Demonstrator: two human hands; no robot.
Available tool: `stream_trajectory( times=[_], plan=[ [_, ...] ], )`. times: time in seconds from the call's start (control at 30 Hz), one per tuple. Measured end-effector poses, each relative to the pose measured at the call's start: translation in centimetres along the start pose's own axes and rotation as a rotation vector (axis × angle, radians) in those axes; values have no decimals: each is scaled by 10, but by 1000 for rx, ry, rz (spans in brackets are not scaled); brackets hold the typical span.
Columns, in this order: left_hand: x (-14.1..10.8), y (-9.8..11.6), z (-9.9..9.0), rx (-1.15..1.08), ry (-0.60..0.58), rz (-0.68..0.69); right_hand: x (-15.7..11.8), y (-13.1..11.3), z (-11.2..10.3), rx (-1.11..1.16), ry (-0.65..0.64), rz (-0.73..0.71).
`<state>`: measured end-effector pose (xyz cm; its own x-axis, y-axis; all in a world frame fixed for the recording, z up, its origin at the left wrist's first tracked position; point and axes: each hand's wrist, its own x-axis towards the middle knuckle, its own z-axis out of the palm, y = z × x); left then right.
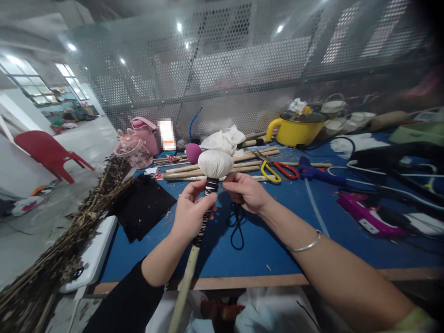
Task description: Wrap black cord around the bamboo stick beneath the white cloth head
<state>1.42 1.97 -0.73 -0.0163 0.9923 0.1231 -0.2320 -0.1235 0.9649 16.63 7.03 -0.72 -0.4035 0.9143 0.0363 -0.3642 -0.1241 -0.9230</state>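
Over the blue table (249, 262), we hold a wooden stick (188, 273) slanting up to a white cloth bundle (215, 163); our left hand (194, 212) is wrapped around its cord-bound neck. Beside the neck, our right hand (249, 192) pinches black cord (236, 213), slack loops dangling below.

I count two of my bare hands (194, 210), one white-cloth-headed wooden stick (215, 165), one round yellow pot (298, 131), one red plastic chair (45, 147), one silver bangle (307, 246).
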Motion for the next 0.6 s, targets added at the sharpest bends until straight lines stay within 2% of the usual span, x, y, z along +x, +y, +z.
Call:
stream_trajectory(
  times=[0.33,0.6],
  plan=[
    [-1,5,0,48,14,-23,-4,-2,3,-19,-13,35],
    [-2,4,-1,55,2,-31,-1,0,1,-50,9,8]
  ],
)
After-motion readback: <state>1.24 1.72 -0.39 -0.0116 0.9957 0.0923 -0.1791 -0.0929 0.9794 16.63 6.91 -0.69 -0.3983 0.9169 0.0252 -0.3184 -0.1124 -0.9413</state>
